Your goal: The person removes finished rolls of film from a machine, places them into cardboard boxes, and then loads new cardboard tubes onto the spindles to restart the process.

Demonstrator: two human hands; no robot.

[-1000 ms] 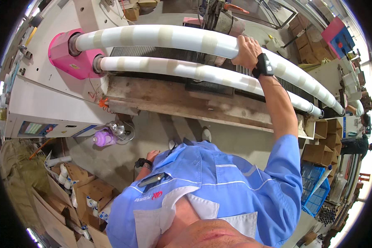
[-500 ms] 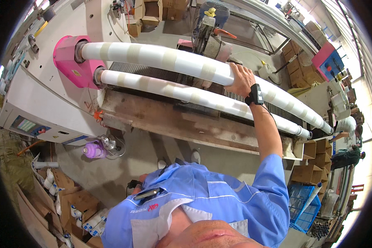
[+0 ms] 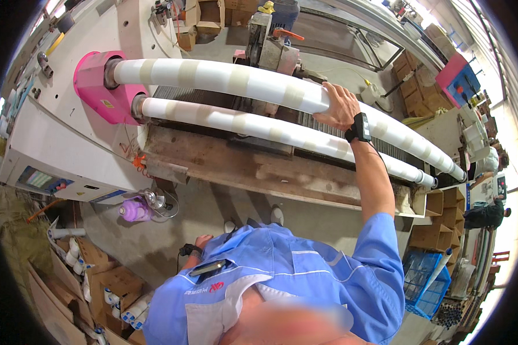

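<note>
Grey metal carriage (image 3: 260,40): shifted left.
Right hand (image 3: 339,108): spread on our long white tan-banded roll (image 3: 259,84), mounted at the pink metal housing (image 3: 96,86).
Left hand (image 3: 204,240): apart, low; grip we can't tell.
Roll step: likely steadying; next calls for light touch.

I am resting the right hand (image 3: 341,109) on the upper roll (image 3: 270,86); the left hand (image 3: 202,241) is hanging beside the shirt (image 3: 322,276).
</note>
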